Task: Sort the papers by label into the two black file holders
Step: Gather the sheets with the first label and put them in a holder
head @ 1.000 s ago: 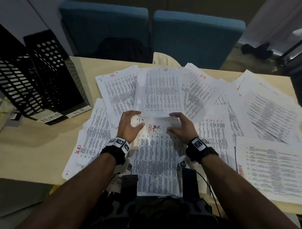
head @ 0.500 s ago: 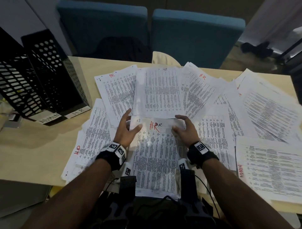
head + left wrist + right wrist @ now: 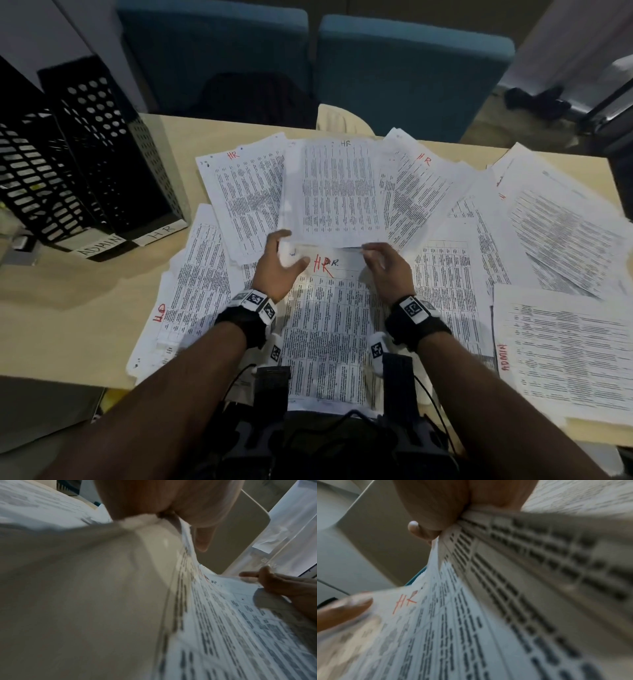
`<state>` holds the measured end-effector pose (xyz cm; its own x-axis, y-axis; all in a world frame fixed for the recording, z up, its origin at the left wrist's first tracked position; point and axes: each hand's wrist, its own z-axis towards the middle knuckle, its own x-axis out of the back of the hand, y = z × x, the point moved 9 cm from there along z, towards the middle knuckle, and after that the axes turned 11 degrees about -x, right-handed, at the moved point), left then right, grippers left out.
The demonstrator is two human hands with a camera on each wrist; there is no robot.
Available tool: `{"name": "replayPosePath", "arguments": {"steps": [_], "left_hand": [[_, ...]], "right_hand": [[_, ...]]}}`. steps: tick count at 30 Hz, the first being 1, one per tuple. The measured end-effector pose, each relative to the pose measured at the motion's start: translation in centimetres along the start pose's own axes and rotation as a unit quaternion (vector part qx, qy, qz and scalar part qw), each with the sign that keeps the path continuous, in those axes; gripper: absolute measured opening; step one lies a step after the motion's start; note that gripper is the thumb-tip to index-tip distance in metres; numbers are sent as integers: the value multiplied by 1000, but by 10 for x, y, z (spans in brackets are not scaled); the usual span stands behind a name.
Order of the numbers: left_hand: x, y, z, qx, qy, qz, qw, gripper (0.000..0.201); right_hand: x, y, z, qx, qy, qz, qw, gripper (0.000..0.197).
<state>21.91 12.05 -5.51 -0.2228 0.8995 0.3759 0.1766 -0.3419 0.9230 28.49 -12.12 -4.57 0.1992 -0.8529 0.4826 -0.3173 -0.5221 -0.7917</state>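
A printed sheet marked HR in red (image 3: 329,325) lies in front of me on top of other papers. My left hand (image 3: 286,255) grips its top left corner, thumb on top. My right hand (image 3: 376,257) pinches its top right corner. The left wrist view shows my left hand (image 3: 164,515) pinching the lifted sheet (image 3: 240,622). In the right wrist view my right hand (image 3: 452,520) holds the same sheet (image 3: 453,628), perhaps with another under it. Two black perforated file holders stand at the far left, labelled ADMIN (image 3: 34,178) and HR (image 3: 113,164).
Several more sheets are fanned over the table: HR sheets at the back (image 3: 332,192), an ADMIN sheet (image 3: 565,359) at the right, one with a red label at the left (image 3: 191,291). Bare tabletop (image 3: 68,308) lies below the holders. Two blue chairs (image 3: 411,68) stand behind the table.
My left hand went from lying beside the sheet to curling round its top left corner. The sheet's top edge has come up from under the sheet behind it.
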Motion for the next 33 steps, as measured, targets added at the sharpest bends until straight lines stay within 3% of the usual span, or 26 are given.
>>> {"name": "replayPosePath", "arguments": {"steps": [3,5,8,11,13,17,19,21,24,26,30,33], "left_hand": [[-1,-13,-16,51,7,-74,996,66],[-12,-17,-30,85,-35,-94,991,53],[-25,-8,-43,57,-103,-48,992,31],[-18,-5,-42,67,-73,-11,995,22],[-16,2,-41,70,-72,-63,993,20],[-15,0,-47,108,-102,-200,969,37],[-17,-1,-51,106,-127,-173,971,51],[-19,1,-52,83,-134,-132,979,51],[-17,2,-52,86,-103,-107,985,24],[-5,-4,-52,111,-64,-94,987,15],[45,-21,-45,162,36,-120,979,18],[86,-25,-35,176,111,-135,969,33]], "right_hand": [[2,6,1,-26,-1,-16,1000,17],[4,7,2,-31,1,-23,999,19],[2,7,-2,-38,-10,2,999,31],[2,12,-6,-57,1,26,998,31],[7,7,-4,-57,17,57,997,22],[25,-10,8,-33,26,105,994,17],[30,-16,13,-25,37,116,992,15],[21,-17,16,-43,25,115,992,17],[-3,-20,17,-49,-23,79,995,27],[-6,-27,18,-36,-19,64,997,28],[19,-39,49,-48,88,27,995,28],[19,-32,84,-99,91,-40,990,42]]}}
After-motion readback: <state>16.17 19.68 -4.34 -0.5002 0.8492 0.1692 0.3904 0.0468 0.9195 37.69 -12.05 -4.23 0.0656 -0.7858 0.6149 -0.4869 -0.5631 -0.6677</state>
